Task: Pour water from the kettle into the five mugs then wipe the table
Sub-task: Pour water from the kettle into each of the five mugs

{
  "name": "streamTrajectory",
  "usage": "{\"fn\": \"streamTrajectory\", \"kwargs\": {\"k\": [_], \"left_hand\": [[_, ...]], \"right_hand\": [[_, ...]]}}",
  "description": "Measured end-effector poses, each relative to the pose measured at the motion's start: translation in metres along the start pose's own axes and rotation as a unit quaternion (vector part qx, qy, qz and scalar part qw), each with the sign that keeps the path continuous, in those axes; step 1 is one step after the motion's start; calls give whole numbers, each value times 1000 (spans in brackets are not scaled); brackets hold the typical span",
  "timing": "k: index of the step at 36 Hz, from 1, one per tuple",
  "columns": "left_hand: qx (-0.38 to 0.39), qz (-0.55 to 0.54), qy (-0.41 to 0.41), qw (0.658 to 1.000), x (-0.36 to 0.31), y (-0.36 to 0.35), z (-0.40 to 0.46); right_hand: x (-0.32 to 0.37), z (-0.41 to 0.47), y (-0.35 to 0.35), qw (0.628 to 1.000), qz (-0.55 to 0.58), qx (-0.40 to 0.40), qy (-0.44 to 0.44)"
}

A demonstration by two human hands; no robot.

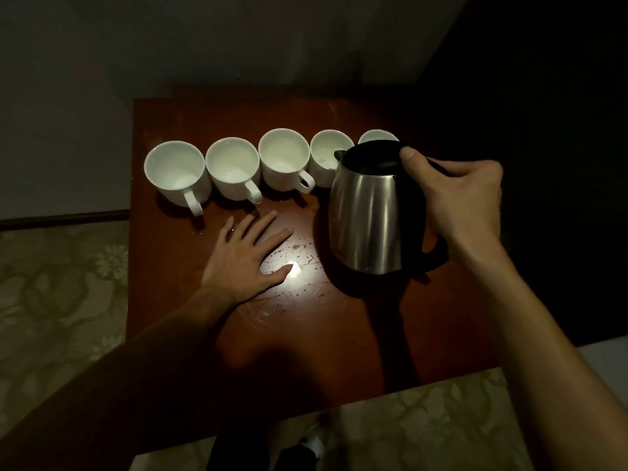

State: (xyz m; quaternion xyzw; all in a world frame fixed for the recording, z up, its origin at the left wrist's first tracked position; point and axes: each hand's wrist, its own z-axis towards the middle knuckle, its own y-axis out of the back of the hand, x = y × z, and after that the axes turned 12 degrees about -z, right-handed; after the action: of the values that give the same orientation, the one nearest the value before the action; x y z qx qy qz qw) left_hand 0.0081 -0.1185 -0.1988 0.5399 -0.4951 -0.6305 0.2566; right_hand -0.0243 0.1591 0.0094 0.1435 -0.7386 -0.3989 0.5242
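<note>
A dark reddish-brown wooden table (190, 317) carries five white ceramic mugs (284, 159) in a row beyond the left hand (246, 256), which rests flat beside scattered water droplets (299, 253).

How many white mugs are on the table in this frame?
5, in a row along the table's far side: leftmost mug, second mug, third mug, fourth mug, and fifth mug, mostly hidden behind the kettle held by the right hand.
</note>
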Motion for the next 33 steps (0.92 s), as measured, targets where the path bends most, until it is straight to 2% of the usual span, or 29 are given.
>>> {"fn": "streamTrajectory", "kwargs": {"k": [33], "left_hand": [[2, 0, 2, 1000, 0, 0, 0]], "right_hand": [[-3, 4, -3, 1000, 7, 0, -2]]}}
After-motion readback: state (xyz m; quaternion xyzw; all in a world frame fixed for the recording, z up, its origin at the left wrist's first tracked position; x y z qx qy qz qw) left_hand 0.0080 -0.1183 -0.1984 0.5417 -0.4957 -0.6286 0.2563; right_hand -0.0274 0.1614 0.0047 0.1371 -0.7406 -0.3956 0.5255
